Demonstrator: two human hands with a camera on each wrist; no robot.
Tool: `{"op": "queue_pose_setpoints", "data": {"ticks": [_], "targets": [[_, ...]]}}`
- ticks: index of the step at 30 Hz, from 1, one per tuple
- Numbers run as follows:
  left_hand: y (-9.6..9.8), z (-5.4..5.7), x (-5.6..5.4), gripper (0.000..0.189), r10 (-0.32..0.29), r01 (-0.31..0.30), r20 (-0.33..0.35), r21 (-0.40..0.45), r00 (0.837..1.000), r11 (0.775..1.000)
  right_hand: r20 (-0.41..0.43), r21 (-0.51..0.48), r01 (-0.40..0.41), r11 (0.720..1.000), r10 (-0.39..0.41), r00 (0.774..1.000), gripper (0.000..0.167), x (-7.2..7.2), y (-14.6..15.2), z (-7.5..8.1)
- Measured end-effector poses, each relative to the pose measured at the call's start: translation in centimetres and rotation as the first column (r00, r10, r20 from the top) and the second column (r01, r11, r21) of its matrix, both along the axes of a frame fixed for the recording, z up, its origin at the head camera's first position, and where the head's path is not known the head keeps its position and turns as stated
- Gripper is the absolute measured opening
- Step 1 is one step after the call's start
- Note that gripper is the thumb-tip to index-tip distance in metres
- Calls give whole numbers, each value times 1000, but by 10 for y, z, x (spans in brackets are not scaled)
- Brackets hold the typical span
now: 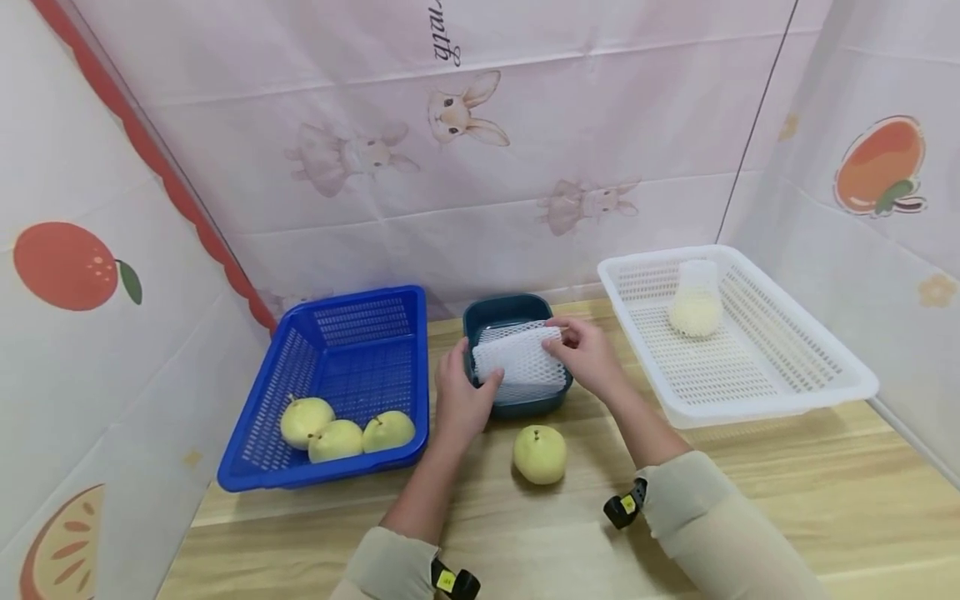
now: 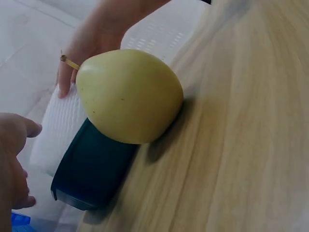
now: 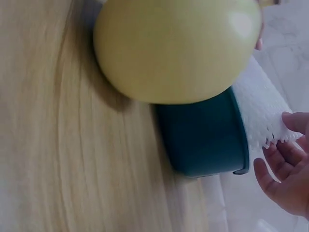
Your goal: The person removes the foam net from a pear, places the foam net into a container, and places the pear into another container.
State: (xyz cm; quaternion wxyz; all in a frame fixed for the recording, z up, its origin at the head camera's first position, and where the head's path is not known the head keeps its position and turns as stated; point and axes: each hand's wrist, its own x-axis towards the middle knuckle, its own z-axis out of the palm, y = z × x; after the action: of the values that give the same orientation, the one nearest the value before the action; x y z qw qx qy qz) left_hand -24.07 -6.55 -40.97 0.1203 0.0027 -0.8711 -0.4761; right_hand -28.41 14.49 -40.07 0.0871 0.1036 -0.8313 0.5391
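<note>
A white foam fruit net [image 1: 521,360] lies flattened over more netting in a dark green bin [image 1: 528,410]. My right hand [image 1: 588,354] pinches the net's right end between thumb and fingers; the right wrist view shows this hand [image 3: 289,169] at the net's edge [image 3: 268,116]. At the bin's left side is my left hand [image 1: 463,396], its thumb near the net. In the left wrist view, that hand [image 2: 14,159] has thumb and fingers spread, with a gap to the net. A yellow-green pear [image 1: 540,455] sits on the table in front of the bin, between my forearms.
To the left, a blue basket [image 1: 322,479] holds three pears [image 1: 335,440] at its near end. A white basket [image 1: 757,404] on the right contains a netted pear [image 1: 696,310]. Printed curtains [image 1: 480,183] stand behind and at both sides of the wooden table [image 1: 540,550].
</note>
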Motion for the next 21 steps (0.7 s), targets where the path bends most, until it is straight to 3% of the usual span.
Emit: {"op": "queue_pose_setpoints", "data": {"ticks": [3, 6, 8, 11, 14, 17, 21], "targets": [[1, -4, 0, 58, -86, 66, -114, -173, 990, 983, 15, 108, -11, 994, 9, 1000, 33, -6, -3, -3], [2, -7, -1, 44, -207, 133, -165, -376, 964, 917, 30, 228, -34, 973, 27, 999, 35, -9, -7, -5], [3, -9, -1, 38, -275, 184, -118, -492, 954, 851, 34, 306, -48, 951, 40, 999, 35, -11, -10, -6], [6, -11, -1, 37, -332, 280, 26, -603, 943, 747, 32, 399, -61, 915, 53, 998, 36, -12, -13, -7], [8, -13, 0, 46, -340, 359, 161, -645, 927, 674, -6, 463, -42, 886, 50, 999, 40, -10, -15, -8], [10, -17, -1, 56, -325, 393, 232, -670, 917, 630, -107, 518, 8, 855, 55, 993, 43, -8, -14, -11], [11, -19, -3, 62, -303, 405, 272, -681, 913, 610, -248, 600, 55, 798, 121, 961, 33, -6, -14, -15]]}}
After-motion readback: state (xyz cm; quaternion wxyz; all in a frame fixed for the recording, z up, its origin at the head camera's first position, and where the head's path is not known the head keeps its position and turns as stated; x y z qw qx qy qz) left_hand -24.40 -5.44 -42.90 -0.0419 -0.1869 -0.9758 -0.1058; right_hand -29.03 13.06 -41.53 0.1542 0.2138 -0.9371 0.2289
